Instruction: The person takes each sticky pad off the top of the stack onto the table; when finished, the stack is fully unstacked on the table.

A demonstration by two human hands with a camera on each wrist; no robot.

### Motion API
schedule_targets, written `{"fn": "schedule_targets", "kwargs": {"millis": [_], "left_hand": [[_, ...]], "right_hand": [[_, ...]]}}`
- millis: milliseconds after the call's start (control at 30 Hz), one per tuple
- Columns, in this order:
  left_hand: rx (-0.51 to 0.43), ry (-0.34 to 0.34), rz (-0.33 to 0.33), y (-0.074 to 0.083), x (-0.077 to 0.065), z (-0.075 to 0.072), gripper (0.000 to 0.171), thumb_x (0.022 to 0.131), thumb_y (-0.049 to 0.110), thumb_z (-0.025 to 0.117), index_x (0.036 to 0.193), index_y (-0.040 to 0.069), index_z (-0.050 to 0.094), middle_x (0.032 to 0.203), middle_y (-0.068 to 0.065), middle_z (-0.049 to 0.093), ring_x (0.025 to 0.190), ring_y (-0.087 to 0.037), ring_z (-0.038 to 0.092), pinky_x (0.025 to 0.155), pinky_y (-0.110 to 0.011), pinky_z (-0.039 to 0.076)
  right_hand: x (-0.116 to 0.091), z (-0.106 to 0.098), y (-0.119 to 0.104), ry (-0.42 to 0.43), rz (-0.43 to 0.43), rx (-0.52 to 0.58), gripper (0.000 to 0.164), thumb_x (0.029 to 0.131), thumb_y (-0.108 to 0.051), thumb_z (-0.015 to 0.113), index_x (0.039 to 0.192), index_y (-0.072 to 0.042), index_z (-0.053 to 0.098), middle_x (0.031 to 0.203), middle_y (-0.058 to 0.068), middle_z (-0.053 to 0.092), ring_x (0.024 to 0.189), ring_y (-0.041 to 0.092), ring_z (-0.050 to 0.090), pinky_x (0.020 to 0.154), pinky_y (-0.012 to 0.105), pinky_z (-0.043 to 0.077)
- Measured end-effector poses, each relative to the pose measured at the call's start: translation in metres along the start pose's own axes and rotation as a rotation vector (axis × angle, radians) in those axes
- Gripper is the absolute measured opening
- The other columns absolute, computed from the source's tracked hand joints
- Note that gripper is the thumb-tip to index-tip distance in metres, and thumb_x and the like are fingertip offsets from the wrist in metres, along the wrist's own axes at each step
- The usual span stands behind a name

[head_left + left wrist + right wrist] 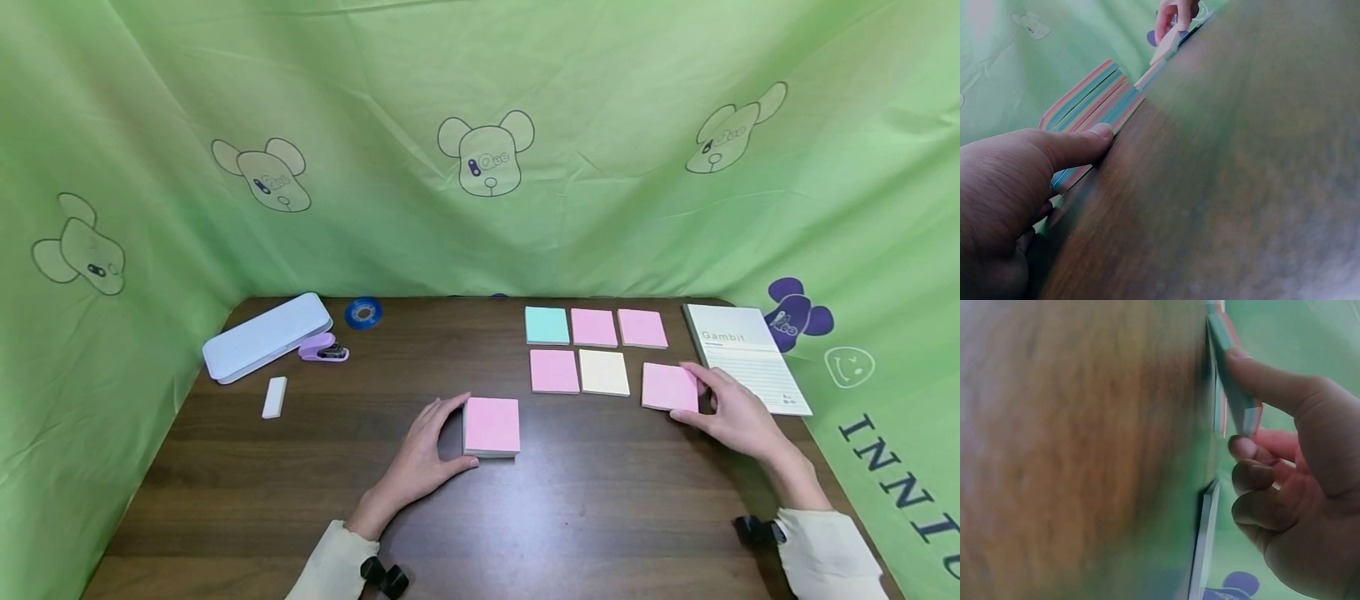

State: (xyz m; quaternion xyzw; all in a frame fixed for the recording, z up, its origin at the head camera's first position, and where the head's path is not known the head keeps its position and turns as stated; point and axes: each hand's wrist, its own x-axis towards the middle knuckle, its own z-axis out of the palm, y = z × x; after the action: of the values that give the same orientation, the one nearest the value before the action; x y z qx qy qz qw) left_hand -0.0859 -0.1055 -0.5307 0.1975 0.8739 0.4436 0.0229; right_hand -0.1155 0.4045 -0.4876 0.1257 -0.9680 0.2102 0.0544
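Left hand (426, 454) grips thick sticky-note stack (492, 425), thumb on near side, fingers at far side; I see stack resting on table (585, 508). Right hand (738, 417), well apart, pinches pink pad (667, 387); wrist view shows me pad tilted, raised. Five pads (555, 371) lie between hands, farther out. Purple stapler (321, 347) beyond left hand, leftward; white notepad (738, 333) beside right hand.

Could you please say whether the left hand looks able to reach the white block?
Probably yes: the left hand holds the pink-topped stack, but only bare tabletop separates hand and white block.
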Motion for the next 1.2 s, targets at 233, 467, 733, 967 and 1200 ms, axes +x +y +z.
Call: {"fn": "schedule_targets", "kwargs": {"millis": [233, 467, 733, 967, 1200], "left_hand": [[-0.002, 0.000, -0.008, 0.002, -0.001, 0.000, 0.094, 0.086, 0.023, 0.099, 0.166, 0.016, 0.051, 0.167, -0.008, 0.055, 0.161, -0.043, 0.040, 0.129, -0.068, 0.033], [-0.008, -0.006, -0.024, 0.004, 0.000, 0.000, 0.093, 0.087, 0.024, 0.099, 0.166, 0.016, 0.051, 0.167, -0.008, 0.055, 0.161, -0.044, 0.038, 0.129, -0.070, 0.032], [-0.003, -0.004, -0.027, 0.003, -0.001, -0.001, 0.093, 0.087, 0.027, 0.098, 0.166, 0.018, 0.050, 0.167, -0.006, 0.055, 0.161, -0.043, 0.039, 0.128, -0.070, 0.032], [-0.006, 0.000, -0.013, 0.002, -0.001, 0.000, 0.093, 0.087, 0.025, 0.098, 0.166, 0.017, 0.051, 0.167, -0.007, 0.055, 0.161, -0.043, 0.039, 0.128, -0.070, 0.033], [-0.010, -0.003, -0.025, 0.002, -0.001, 0.000, 0.094, 0.086, 0.024, 0.099, 0.166, 0.016, 0.050, 0.167, -0.008, 0.054, 0.161, -0.045, 0.038, 0.128, -0.070, 0.032]], "right_hand": [[0.005, 0.001, -0.002, -0.084, -0.001, -0.079, 0.072, 0.091, -0.027, 0.093, 0.151, 0.000, 0.064, 0.112, 0.018, 0.067, 0.086, 0.028, 0.066, 0.065, 0.047, 0.054], [0.010, 0.001, -0.004, -0.049, -0.015, -0.108, 0.059, 0.093, -0.022, 0.090, 0.146, -0.004, 0.071, 0.114, 0.019, 0.066, 0.086, 0.033, 0.069, 0.060, 0.050, 0.055], [0.019, 0.004, -0.005, -0.050, -0.008, -0.101, 0.059, 0.094, -0.021, 0.090, 0.147, -0.003, 0.070, 0.116, 0.022, 0.065, 0.088, 0.036, 0.069, 0.061, 0.053, 0.056], [0.017, 0.003, -0.006, -0.065, 0.042, -0.076, 0.066, 0.095, -0.022, 0.089, 0.152, -0.003, 0.063, 0.119, 0.029, 0.061, 0.092, 0.042, 0.068, 0.063, 0.059, 0.056], [0.012, 0.004, -0.020, 0.023, 0.045, -0.042, 0.069, 0.095, -0.021, 0.089, 0.154, -0.001, 0.060, 0.109, 0.022, 0.059, 0.079, 0.026, 0.056, 0.057, 0.040, 0.046]]}}
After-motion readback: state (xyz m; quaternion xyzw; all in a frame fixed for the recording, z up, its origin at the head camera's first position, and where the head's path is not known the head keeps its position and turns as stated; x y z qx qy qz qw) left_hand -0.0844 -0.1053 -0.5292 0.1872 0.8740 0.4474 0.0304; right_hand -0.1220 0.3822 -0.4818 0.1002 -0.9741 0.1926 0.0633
